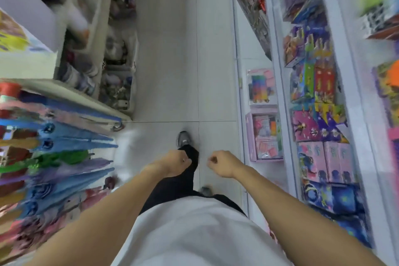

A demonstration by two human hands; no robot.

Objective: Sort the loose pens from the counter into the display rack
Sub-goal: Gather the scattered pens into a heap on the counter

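Both hands are out in front at waist height, fingers curled in and holding nothing that shows: the left hand (pixel 176 162) over the dark trouser leg, the right hand (pixel 222 163) just beside it above the tiled floor (pixel 168 71). No pens, surface or display rack are in view; the person is mid-stride down an aisle between folded umbrellas (pixel 64 147) and boxed toys (pixel 319 136). The step is likely walking; it goes best keeping clear of the umbrella tips.
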